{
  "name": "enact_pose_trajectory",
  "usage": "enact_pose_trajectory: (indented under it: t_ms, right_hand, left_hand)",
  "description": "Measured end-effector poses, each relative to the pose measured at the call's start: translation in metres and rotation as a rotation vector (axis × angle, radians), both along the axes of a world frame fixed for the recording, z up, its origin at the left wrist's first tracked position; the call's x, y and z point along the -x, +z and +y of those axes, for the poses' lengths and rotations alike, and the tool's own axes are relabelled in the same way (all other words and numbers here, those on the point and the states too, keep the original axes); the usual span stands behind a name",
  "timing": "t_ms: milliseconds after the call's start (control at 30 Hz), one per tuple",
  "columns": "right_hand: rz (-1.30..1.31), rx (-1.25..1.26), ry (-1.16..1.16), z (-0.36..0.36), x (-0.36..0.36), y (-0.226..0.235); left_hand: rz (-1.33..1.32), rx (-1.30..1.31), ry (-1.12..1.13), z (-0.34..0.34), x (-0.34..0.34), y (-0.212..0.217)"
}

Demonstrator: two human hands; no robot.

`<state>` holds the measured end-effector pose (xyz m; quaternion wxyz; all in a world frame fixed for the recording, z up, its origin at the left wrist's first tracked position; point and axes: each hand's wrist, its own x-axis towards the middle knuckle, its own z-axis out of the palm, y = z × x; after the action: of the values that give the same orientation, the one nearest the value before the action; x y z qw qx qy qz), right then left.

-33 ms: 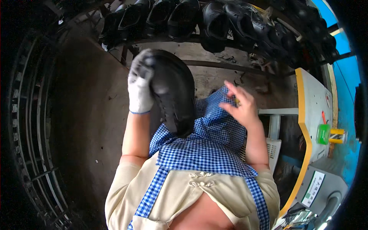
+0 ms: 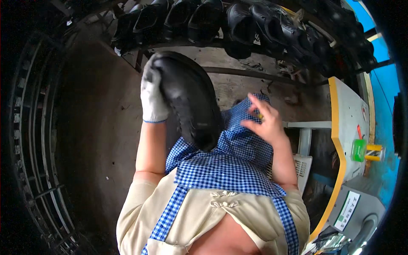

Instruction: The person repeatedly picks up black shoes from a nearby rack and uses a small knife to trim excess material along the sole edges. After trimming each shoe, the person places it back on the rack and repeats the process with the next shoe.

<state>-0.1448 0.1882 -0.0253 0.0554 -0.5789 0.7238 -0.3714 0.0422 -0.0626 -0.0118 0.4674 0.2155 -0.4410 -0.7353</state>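
My left hand (image 2: 154, 95), in a white and grey knitted glove, is closed on one end of a black shoe (image 2: 189, 102). The shoe hangs tilted in front of my apron, its other end pointing down toward my waist. Bare, my right hand (image 2: 268, 121) is to the right of the shoe and apart from it. Its thumb and forefinger are spread, while the other fingers seem curled by a small yellow thing (image 2: 260, 115), mostly hidden and too small to name. Behind the hand lies the blue checked apron (image 2: 238, 123) over my lap.
Black shoes (image 2: 204, 21) stand in a row on a dark rack (image 2: 250, 73) ahead. On the right is a white table (image 2: 350, 110) with a yellow edge, a green container (image 2: 358, 150) and a grey machine housing (image 2: 361, 204). Metal rails (image 2: 42, 170) run along the left.
The shoe has turned slightly in my left hand, its lower end shifting to the right. My right hand has moved a little down and left.
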Motion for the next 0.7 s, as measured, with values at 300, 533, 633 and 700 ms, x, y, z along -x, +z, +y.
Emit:
enact_pose_trajectory:
  t_ms: [300, 533, 633, 700]
  right_hand:
    - [0.082, 0.003, 0.162, -0.001, -0.046, -0.01]
    - [-1.208, 0.056, 0.09, 0.021, 0.006, -0.023]
    - [-1.307, 0.169, -0.091, 0.019, -0.003, -0.017]
    - [-1.305, 0.245, -0.146, 0.02, -0.003, -0.009]
  left_hand:
    - [0.084, -0.488, -0.043, -0.02, 0.01, -0.034]
    - [-0.031, -0.222, -0.172, -0.029, 0.007, -0.057]
    - [-0.113, -0.222, -0.197, -0.024, 0.013, -0.057]
    - [-0.085, -0.282, -0.241, -0.018, 0.019, -0.047]
